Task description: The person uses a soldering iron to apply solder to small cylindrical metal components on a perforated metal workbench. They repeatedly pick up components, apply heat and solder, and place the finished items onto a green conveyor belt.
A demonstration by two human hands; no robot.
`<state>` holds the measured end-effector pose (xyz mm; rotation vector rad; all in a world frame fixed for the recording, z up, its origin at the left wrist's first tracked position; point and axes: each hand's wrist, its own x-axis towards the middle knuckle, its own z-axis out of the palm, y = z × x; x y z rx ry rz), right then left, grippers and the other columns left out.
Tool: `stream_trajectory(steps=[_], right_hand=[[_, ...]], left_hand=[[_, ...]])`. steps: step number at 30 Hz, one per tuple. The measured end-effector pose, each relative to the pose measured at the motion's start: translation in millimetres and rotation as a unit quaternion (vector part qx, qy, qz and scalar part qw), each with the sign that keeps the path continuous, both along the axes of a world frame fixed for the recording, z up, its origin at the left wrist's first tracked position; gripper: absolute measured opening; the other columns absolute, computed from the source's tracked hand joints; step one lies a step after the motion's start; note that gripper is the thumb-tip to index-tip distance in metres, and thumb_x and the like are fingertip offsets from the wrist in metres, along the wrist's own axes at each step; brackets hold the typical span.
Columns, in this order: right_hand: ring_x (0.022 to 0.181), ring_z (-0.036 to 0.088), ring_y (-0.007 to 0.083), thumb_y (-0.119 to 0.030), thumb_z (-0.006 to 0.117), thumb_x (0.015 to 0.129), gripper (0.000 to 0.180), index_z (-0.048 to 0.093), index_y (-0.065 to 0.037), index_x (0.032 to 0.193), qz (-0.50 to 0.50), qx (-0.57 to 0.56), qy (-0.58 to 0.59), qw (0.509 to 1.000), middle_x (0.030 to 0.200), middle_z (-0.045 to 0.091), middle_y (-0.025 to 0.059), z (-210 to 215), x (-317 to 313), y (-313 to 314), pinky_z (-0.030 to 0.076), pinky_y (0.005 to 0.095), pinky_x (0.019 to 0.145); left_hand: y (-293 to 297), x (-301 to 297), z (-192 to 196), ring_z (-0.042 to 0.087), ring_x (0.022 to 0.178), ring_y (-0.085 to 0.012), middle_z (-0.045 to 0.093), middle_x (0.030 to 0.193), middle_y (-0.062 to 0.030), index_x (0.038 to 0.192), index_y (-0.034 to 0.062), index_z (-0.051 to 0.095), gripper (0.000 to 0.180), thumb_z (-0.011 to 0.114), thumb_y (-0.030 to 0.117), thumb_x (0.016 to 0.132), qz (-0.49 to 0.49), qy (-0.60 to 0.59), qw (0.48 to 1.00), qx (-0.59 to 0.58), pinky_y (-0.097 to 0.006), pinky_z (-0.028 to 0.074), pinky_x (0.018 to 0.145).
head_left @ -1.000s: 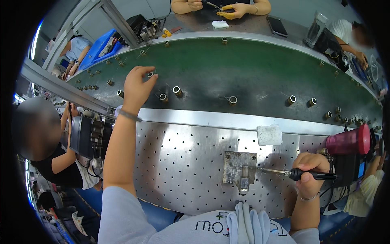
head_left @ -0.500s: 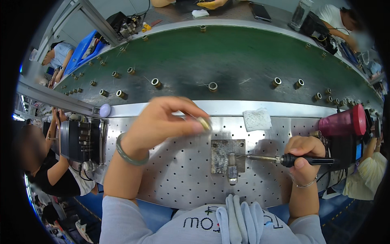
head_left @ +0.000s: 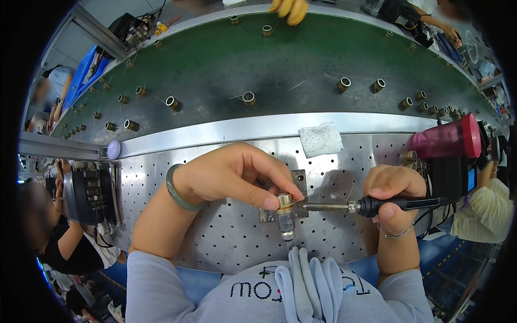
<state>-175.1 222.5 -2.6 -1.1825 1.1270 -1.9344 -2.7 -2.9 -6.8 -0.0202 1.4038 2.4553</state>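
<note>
My left hand pinches a small brass-coloured cylinder between thumb and fingers. The cylinder sits at the top end of a metal post, which rests over a dark steel block partly hidden by my fingers. In my right hand is a soldering iron with a black handle, held almost level and pointing left. Its tip lies right beside the cylinder; whether they touch I cannot tell. A thin wire shows near the tip.
Beyond the perforated metal worktop, a green belt carries several similar cylinders. A white pad lies by the belt's edge, with a pink cup at right. Another person's yellow-gloved hand reaches over the far side.
My left hand has brought the cylinder down and right, onto the post. The soldering iron stays in my right hand, its tip near the post. A yellow-gloved hand now reaches over the belt.
</note>
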Motion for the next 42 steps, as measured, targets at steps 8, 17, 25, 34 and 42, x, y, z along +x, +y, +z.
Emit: stream_trajectory(steps=[8,17,25,34,42], right_hand=[[0.051,0.053,0.0168,0.003,0.073,0.065,0.022,0.063,0.005,0.084,0.045,-0.011,0.033,0.998,0.063,0.059,0.0086,-2,0,-6,0.039,0.0263,0.049],[0.052,0.054,0.0177,0.002,0.073,0.065,0.020,0.063,0.004,0.083,0.031,-0.002,0.066,0.997,0.064,0.060,0.0092,-4,-3,-7,0.040,0.0265,0.050],[0.056,0.053,0.0174,-0.007,0.074,0.068,0.017,0.063,0.002,0.078,-0.020,0.019,0.001,1.000,0.068,0.061,0.0077,1,-3,1,0.042,0.0270,0.053],[0.057,0.056,0.0179,-0.003,0.075,0.066,0.021,0.064,0.004,0.082,0.015,0.021,0.006,1.000,0.069,0.062,0.0095,-2,-1,-1,0.042,0.0263,0.053],[0.056,0.056,0.0178,0.000,0.075,0.066,0.021,0.064,0.005,0.083,0.004,0.012,0.033,0.999,0.068,0.062,0.0097,-6,-1,-4,0.042,0.0261,0.053]], left_hand=[[1,1,-1,0.057,0.085,-0.0150,0.061,0.098,-0.0138,0.103,-0.0066,0.065,0.029,0.070,0.000,0.075,0.003,-0.015,1.000,-0.001,-0.024,0.045,0.077],[2,1,2,0.057,0.089,-0.0148,0.061,0.101,-0.0148,0.103,-0.0067,0.066,0.030,0.069,-0.003,0.074,0.012,-0.013,1.000,0.012,-0.023,0.045,0.077],[3,-1,4,0.054,0.096,-0.0156,0.058,0.109,-0.0130,0.133,-0.0005,0.044,0.066,0.068,0.001,0.071,0.080,-0.018,0.996,0.031,-0.025,0.045,0.080],[1,1,1,0.057,0.080,-0.0160,0.062,0.086,-0.0098,0.089,-0.0036,0.069,0.023,0.075,0.007,0.070,0.053,-0.061,0.997,-0.017,-0.026,0.045,0.074],[-2,2,4,0.058,0.079,-0.0151,0.064,0.089,-0.0116,0.094,-0.0050,0.069,0.026,0.074,0.005,0.071,0.044,-0.064,0.997,-0.029,-0.025,0.045,0.075]])
